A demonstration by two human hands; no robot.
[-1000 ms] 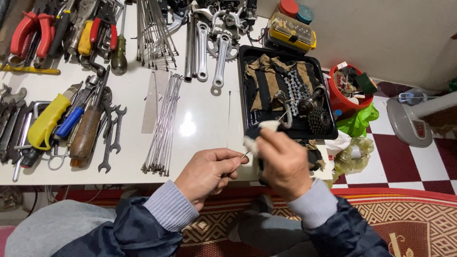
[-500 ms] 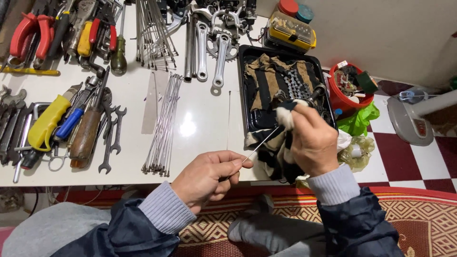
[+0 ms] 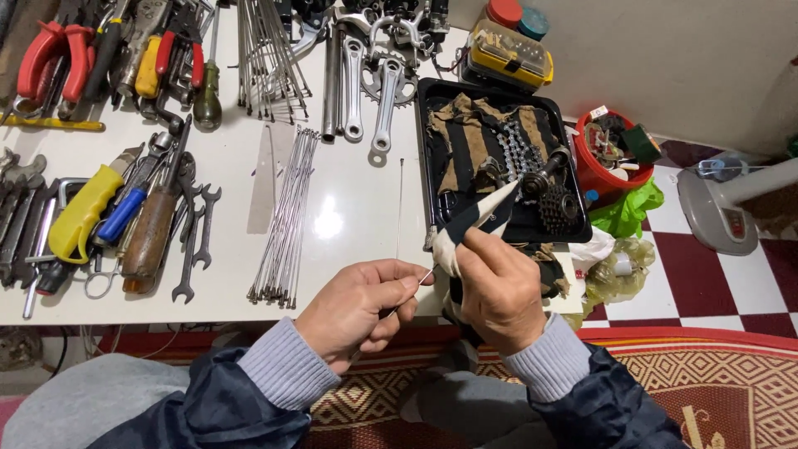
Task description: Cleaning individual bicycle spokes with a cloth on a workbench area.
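— How is the left hand [image 3: 359, 306] posed?

— It is held palm-inward just ahead of the torso, with the fingers curled and the thumb pressed against the forefinger in a closed pinch grip. The wrist is kept nearly straight, and the forearm is drawn in from the lower left in a dark sleeve with a grey ribbed cuff.

— And the right hand [image 3: 499, 291]?

— It is set just beside the left hand, to its right and nearly touching. Its back is turned upward, and the fingers are folded into a closed grip. The forearm is brought in from the lower right, sleeved and cuffed alike.
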